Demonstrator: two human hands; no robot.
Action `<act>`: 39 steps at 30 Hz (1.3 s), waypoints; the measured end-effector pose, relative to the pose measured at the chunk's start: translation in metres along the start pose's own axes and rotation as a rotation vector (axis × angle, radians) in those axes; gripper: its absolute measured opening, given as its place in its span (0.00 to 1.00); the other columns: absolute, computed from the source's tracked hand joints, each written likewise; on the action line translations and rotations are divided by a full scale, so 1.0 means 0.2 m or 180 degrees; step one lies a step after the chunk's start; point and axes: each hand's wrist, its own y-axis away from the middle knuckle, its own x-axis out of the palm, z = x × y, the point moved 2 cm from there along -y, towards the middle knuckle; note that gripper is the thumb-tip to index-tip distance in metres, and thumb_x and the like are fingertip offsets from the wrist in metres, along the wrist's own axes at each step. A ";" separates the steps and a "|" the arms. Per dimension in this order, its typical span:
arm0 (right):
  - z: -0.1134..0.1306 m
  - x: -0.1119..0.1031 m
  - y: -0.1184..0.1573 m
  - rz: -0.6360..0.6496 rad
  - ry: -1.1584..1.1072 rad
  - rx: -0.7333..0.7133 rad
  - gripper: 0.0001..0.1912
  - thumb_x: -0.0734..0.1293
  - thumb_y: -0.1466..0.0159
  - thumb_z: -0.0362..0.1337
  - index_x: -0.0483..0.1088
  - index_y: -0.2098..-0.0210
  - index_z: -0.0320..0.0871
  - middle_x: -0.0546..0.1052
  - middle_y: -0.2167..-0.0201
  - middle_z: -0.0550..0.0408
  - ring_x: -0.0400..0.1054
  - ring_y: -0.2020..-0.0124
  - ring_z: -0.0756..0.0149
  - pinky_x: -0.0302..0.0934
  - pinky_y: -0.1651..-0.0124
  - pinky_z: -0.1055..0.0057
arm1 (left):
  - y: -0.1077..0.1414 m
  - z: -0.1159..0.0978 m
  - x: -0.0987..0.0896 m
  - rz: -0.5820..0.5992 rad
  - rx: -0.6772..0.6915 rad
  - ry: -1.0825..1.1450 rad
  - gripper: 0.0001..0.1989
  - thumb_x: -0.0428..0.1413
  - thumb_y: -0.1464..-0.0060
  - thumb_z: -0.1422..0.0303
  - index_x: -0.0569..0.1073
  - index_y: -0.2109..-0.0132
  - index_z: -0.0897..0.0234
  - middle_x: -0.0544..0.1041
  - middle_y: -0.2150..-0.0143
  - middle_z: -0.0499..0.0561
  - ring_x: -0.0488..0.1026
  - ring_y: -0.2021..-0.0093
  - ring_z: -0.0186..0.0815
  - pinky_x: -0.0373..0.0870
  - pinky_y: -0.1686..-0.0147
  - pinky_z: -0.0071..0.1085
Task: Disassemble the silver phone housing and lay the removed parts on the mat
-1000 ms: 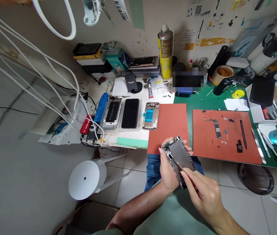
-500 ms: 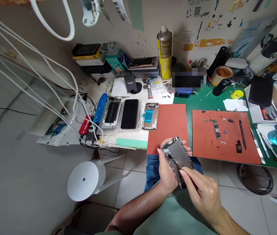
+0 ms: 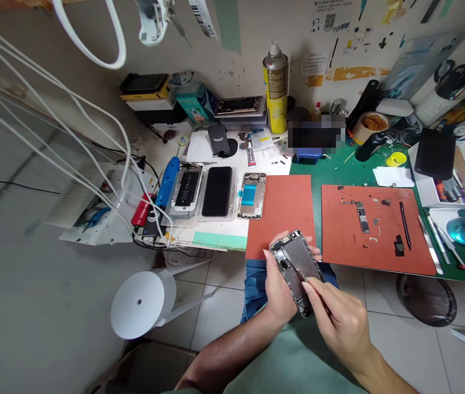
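My left hand (image 3: 278,290) wraps round an opened phone housing (image 3: 307,264), holding it tilted above my lap by the desk's front edge. The inside of the housing faces up, bare metal with small parts along its rim. Over it, my right hand (image 3: 341,320) pinches slim metal tweezers (image 3: 298,271) whose tip points at the housing's upper left inside. What the tip touches is too small to make out. A second phone housing (image 3: 252,196) with blue film lies on the desk beyond the left hand.
A red-brown mat (image 3: 285,202) lies just beyond my hands. On another mat (image 3: 339,251) to the right are a logic board (image 3: 362,218), small parts and a black pen-like tool (image 3: 405,225). Phones lie at left near a blue tool (image 3: 168,180). A white stool (image 3: 144,303) stands below.
Almost nothing differs. Both hands keep their hold over the lap, and the tweezers stay over the same area of the housing; the view has shifted very slightly.
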 end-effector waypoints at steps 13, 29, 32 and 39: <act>-0.01 0.01 0.00 -0.0077 0.0113 -0.0163 0.10 0.67 0.26 0.25 0.76 0.48 0.37 0.77 0.72 0.55 0.67 0.76 0.69 0.62 0.70 0.70 | 0.00 0.00 0.00 0.0140 -0.0043 -0.0021 0.27 0.45 0.29 0.40 0.70 0.39 0.53 0.83 0.47 0.58 0.84 0.51 0.48 0.77 0.43 0.53; -0.03 0.05 0.00 -0.0112 0.0410 -0.0411 0.11 0.68 0.27 0.24 0.73 0.46 0.35 0.77 0.71 0.54 0.68 0.74 0.67 0.63 0.67 0.67 | 0.00 0.00 0.00 -0.0044 -0.0101 -0.0033 0.27 0.49 0.30 0.40 0.72 0.41 0.54 0.83 0.45 0.58 0.84 0.50 0.48 0.78 0.44 0.53; -0.03 0.06 0.00 -0.0043 0.0275 -0.0320 0.10 0.66 0.26 0.24 0.72 0.46 0.36 0.78 0.69 0.53 0.70 0.73 0.68 0.64 0.67 0.68 | 0.00 0.00 0.00 -0.0002 -0.0059 -0.0068 0.26 0.47 0.29 0.41 0.71 0.42 0.54 0.84 0.48 0.58 0.84 0.51 0.48 0.77 0.43 0.53; -0.02 0.07 0.01 -0.0129 0.0477 -0.0358 0.11 0.68 0.27 0.25 0.73 0.46 0.38 0.77 0.71 0.54 0.69 0.74 0.67 0.63 0.67 0.66 | 0.01 0.01 0.01 -0.0005 -0.0041 -0.0131 0.28 0.48 0.31 0.39 0.72 0.42 0.54 0.84 0.49 0.58 0.84 0.51 0.48 0.76 0.42 0.54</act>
